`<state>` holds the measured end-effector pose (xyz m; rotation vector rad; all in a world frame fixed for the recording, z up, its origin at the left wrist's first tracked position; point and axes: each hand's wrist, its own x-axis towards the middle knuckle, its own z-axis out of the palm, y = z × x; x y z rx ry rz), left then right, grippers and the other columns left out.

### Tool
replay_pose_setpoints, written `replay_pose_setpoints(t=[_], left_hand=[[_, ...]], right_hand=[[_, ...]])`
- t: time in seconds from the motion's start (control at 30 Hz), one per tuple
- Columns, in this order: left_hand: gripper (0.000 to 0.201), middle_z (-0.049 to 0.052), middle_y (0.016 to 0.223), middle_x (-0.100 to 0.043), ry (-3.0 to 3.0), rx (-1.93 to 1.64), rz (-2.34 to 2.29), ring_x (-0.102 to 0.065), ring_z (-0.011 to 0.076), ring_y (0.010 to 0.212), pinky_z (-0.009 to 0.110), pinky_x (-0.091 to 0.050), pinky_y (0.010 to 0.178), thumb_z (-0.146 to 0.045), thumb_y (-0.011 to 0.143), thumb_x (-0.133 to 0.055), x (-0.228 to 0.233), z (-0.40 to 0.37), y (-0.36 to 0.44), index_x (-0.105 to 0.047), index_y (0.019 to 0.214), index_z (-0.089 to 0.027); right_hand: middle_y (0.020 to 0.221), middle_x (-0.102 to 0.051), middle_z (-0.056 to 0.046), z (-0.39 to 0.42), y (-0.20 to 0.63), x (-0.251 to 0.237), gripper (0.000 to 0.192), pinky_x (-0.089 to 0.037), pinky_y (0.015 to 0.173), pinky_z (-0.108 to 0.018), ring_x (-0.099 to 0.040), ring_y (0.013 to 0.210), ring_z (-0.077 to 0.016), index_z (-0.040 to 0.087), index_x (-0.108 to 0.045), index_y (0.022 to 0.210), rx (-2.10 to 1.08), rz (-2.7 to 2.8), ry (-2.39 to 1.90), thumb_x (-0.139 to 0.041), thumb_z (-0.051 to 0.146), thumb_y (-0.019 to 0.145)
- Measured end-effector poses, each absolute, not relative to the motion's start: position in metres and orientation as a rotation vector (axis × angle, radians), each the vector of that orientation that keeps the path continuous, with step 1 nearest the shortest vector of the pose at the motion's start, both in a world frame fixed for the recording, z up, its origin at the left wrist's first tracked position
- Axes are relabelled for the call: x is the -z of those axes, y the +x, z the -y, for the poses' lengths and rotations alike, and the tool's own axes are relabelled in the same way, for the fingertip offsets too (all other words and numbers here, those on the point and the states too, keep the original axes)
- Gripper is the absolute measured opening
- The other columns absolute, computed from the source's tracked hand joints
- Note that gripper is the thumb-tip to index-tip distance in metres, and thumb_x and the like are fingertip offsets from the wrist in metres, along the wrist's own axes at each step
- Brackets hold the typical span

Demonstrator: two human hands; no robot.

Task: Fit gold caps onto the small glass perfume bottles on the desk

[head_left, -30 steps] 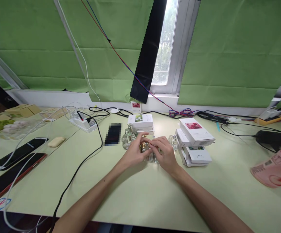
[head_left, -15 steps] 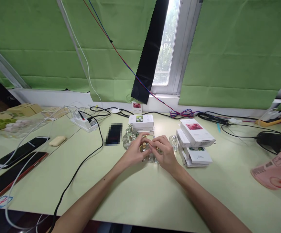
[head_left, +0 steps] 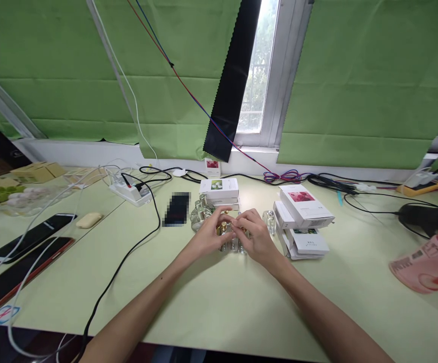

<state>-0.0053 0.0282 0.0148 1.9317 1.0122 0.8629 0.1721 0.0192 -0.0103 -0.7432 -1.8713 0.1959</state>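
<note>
Pale green tabletop seen under and all around the fingers. Stack of white cardboard boxes, top one printed with red flowers, is piled right of the fingers. Left hand is held curved, thumb set apart from index; right hand is bunched narrow, its fingertips brought against the left's — whether anything small is pinched there cannot be told. Smaller pile of white boxes with a green-and-white print is placed beyond the fingers. Clear glass bottles with gold caps are grouped right below the fingertips, partly hidden; more clear glass bottles lie just left, one clear glass bottle just right. Almost nothing has been changed since the earlier views — fingertips kept together, boxes unmoved — so fine fingertip work is judged unfinished.
</note>
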Motion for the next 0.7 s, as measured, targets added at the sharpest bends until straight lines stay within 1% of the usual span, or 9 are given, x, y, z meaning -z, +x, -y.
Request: replay_pose_setpoints(t=[0.13,0.37,0.53,0.7], left_hand=[[0.053,0.004,0.109,-0.071,1.938,-0.862,-1.019,-0.062,0.0205,0.096,0.033,-0.046,0.083,-0.032,0.087,-0.066,-0.0139,-0.0294,-0.0056,-0.043,0.133,-0.024],[0.050,0.004,0.108,-0.071,1.934,-0.865,-1.011,-0.063,0.0208,0.097,0.031,-0.046,0.079,-0.034,0.088,-0.065,-0.0132,-0.0306,-0.0045,-0.043,0.133,-0.024],[0.053,0.003,0.107,-0.070,1.939,-0.863,-1.022,-0.062,0.0210,0.099,0.031,-0.045,0.081,-0.031,0.086,-0.066,-0.0143,-0.0294,-0.0042,-0.043,0.134,-0.025],[0.053,0.002,0.106,-0.070,1.937,-0.854,-1.041,-0.062,0.0203,0.096,0.031,-0.045,0.080,-0.030,0.086,-0.066,-0.0171,-0.0284,-0.0042,-0.044,0.133,-0.024]], right_hand=[[0.085,-0.061,-0.004,-0.0191,0.1714,0.0108,0.017,-0.046,0.073,-0.035,-0.052,0.085,-0.0217,0.023,-0.058,0.083,-0.222,1.849,-0.754,-0.056,0.009,0.093],[0.084,-0.056,-0.004,-0.0191,0.1710,0.0092,0.019,-0.046,0.073,-0.036,-0.050,0.084,-0.0218,0.023,-0.057,0.083,-0.206,1.882,-0.767,-0.053,0.008,0.093],[0.088,-0.056,-0.005,-0.0177,0.1725,0.0040,0.023,-0.046,0.074,-0.036,-0.049,0.089,-0.0222,0.022,-0.056,0.081,-0.200,1.962,-0.750,-0.049,0.005,0.094],[0.086,-0.056,-0.005,-0.0178,0.1726,0.0014,0.024,-0.045,0.074,-0.035,-0.048,0.087,-0.0215,0.021,-0.055,0.079,-0.214,1.968,-0.744,-0.050,0.003,0.092]])
